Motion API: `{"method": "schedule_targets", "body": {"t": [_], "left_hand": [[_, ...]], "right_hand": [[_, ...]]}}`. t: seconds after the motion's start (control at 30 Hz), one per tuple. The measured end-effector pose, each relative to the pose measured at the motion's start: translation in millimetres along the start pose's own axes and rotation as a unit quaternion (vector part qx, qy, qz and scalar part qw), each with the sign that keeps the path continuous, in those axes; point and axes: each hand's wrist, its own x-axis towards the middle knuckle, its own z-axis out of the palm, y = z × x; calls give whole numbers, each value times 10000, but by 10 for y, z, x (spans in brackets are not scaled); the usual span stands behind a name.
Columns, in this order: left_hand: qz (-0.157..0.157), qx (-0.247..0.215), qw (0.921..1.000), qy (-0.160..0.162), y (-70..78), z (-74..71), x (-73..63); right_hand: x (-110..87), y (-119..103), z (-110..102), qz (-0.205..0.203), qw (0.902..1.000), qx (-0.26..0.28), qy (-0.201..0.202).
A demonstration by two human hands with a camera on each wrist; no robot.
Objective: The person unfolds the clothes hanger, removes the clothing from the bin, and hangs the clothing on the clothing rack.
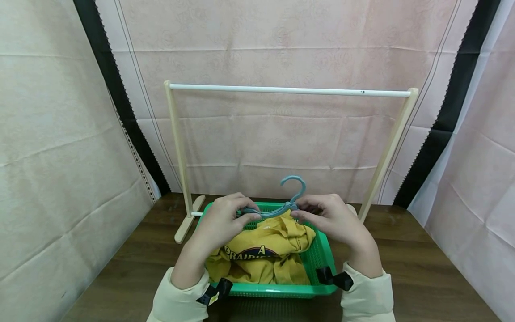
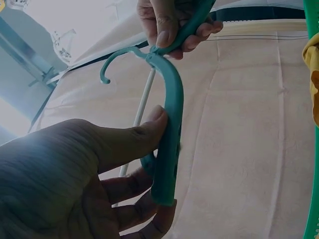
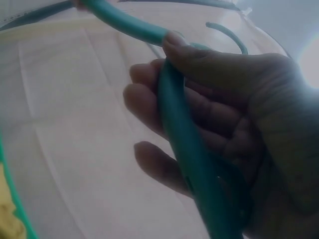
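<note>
**Pale cloth walls (image 1: 281,49) around a blue hanger (image 1: 276,213) held over a green basket (image 1: 281,290)**

Creased fabric rises at the left, back and right of the frame, with a black band (image 1: 132,116) running down the left corner and another (image 1: 442,116) down the right. Its lower edge meets a brown wooden table (image 1: 426,268), which widens toward the bottom of the frame. Wood shows on both sides of the basket, the strip at the right reaching to the side wall; at the left, a rack foot (image 1: 190,219) takes up part of that margin.

A pale rail (image 1: 281,90) crosses the upper middle between a left post (image 1: 179,147) and a right post (image 1: 388,156), both leaning outward in the head view. A tall span of wall separates it from the hanger's upright hook (image 1: 297,183).

Near the centre, the hanger lies across the basket's back part. The left hand (image 1: 225,217) pinches its left arm close to the end, thumb on one side and fingers behind. The right hand (image 1: 334,217) clasps it beside the hook, thumb and fingers round the other arm. The two hands are apart, with a stretch of hanger between them.

Below them, a crumpled yellow garment (image 1: 265,270) with dark lettering fills much of the basket, leaving green mesh visible along the right wall. Whether the hanger touches the cloth cannot be told.
</note>
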Motion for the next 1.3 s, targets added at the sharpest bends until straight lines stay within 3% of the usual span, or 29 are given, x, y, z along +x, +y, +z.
{"method": "schedule_targets", "body": {"t": [0.53,0.9,1.3], "left_hand": [[-82,-247,9992,313,-32,-60,6],[-576,-27,9966,583,-89,-140,7],[-1182,-423,9909,483,-148,-204,-1]], "right_hand": [[-25,23,-27,164,9998,6,-139],[-58,75,-77,218,9994,230,-110],[-88,101,-117,321,9991,270,-42]]}}
